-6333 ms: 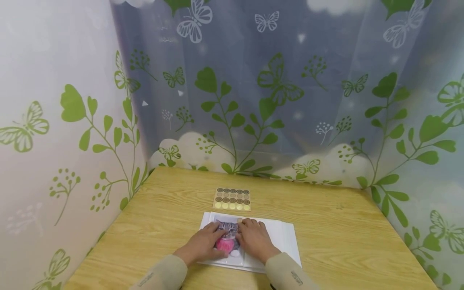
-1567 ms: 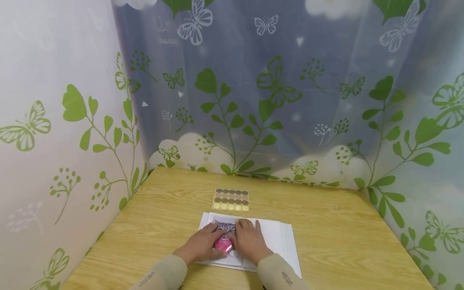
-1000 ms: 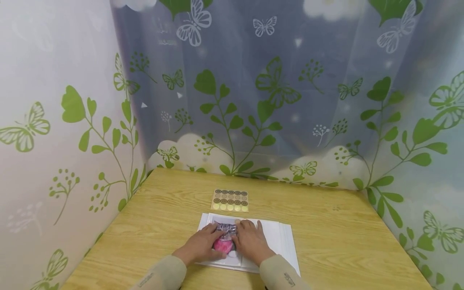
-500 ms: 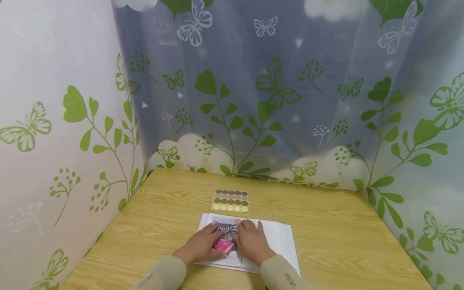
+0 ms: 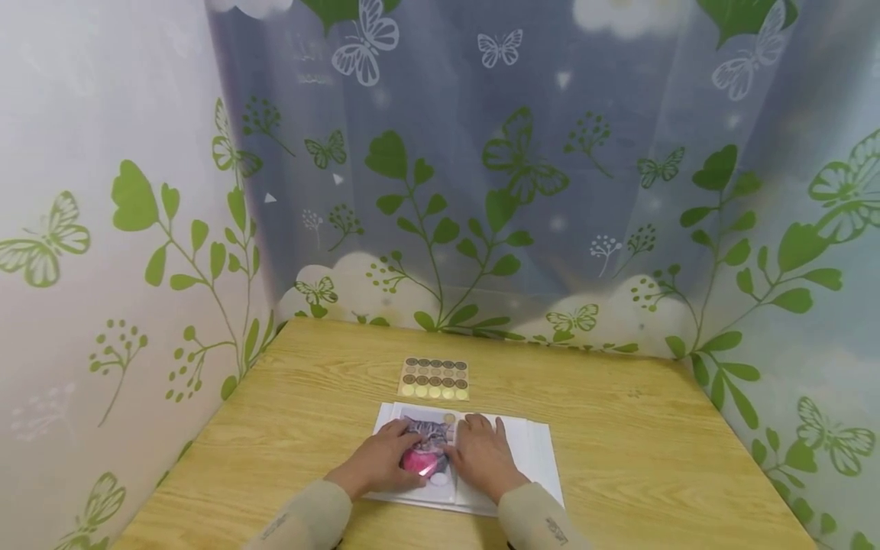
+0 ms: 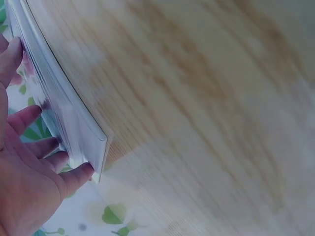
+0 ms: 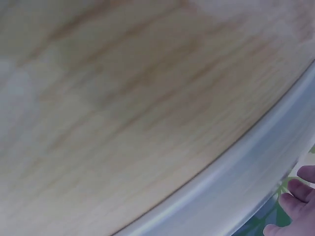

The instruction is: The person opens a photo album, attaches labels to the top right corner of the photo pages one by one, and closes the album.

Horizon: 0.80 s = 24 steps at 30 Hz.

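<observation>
A white album (image 5: 535,452) lies spread on the wooden table. Its left page bears a picture of a cat (image 5: 421,462) with a bright pink patch, and glare suggests a clear sleeve. At the picture's top right is a small tan round sticker (image 5: 450,418). My left hand (image 5: 380,458) rests on the picture's left side, fingers extended; in the left wrist view its fingertips touch the album's edge (image 6: 91,135). My right hand (image 5: 485,456) lies flat near the middle fold, its thumb reaching the picture's right edge. Neither hand grips anything.
Behind the album lies a sheet of round stickers (image 5: 435,380) in brown, tan and yellow rows. Patterned curtains (image 5: 447,229) with green leaves and butterflies enclose the table (image 5: 632,443) at the back and both sides.
The right hand has shifted slightly right, off the picture's edge, so the round sticker and more of the cat show. The left hand has stayed nearly in place.
</observation>
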Available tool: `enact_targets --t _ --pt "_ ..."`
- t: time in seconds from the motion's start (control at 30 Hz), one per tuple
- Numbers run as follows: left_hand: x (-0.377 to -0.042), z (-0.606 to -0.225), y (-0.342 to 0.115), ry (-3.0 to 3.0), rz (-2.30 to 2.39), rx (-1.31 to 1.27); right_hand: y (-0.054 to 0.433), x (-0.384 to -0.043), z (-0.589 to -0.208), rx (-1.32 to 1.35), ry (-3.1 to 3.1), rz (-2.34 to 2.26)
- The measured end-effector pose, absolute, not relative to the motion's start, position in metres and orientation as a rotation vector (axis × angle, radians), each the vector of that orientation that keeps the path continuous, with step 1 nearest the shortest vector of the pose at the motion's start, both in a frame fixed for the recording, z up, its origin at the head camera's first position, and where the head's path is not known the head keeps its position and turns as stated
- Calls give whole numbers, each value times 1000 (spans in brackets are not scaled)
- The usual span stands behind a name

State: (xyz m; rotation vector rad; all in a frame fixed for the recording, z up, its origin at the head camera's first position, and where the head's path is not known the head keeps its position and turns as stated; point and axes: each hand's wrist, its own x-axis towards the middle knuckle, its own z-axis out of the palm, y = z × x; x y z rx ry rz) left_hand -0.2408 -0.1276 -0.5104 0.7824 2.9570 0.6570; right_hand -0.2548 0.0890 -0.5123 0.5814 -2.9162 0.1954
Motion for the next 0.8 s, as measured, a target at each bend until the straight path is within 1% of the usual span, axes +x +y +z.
enact_targets --t 0.17,0.43,0.8 --pt "-238 -507 -129 2913 774 726 100 -254 -513 510 -2913 279" --pt "-238 -509 -133 2975 680 722 129 -252 -507 321 -2912 428" --pt "-234 -505 -145 2970 706 621 176 -243 -498 90 -2964 548"
